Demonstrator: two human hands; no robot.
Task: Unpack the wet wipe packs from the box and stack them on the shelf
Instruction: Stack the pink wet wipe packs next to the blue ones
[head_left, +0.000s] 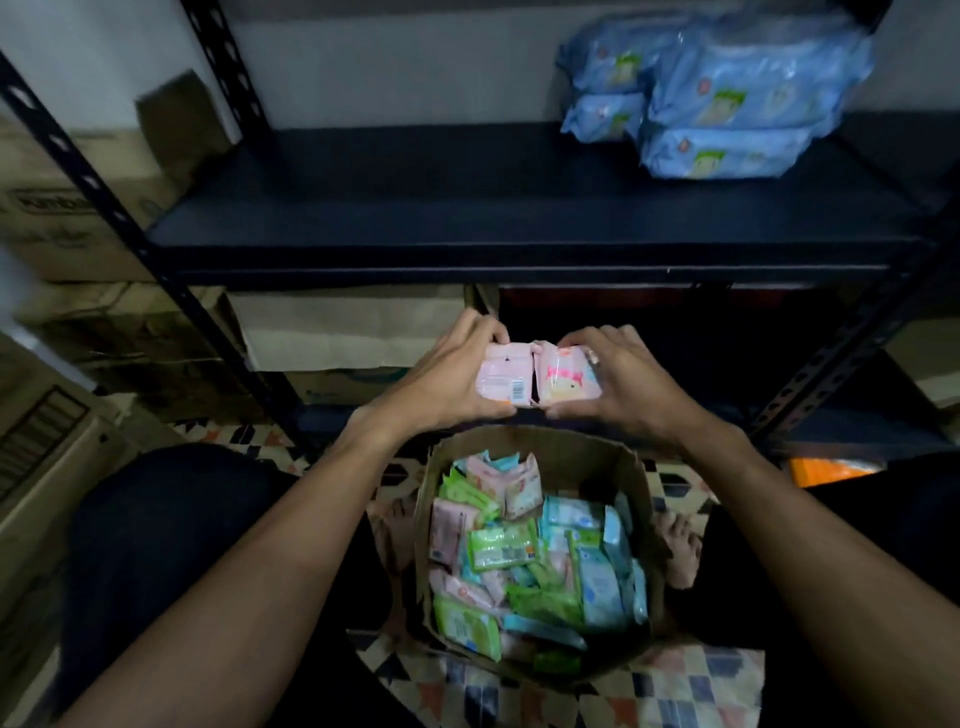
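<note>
Left hand (447, 371) pinched one pink pack (503, 375), barcode up; right hand (618, 384) another (563, 379); long axes pointing shelfward (467, 208).

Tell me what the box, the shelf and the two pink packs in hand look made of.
Box: brown cardboard, matte, with a ragged torn rim.
Shelf: probably dark painted metal, judging by its punched uprights.
Pink packs: thin glossy plastic film, crinkled and printed.
</note>
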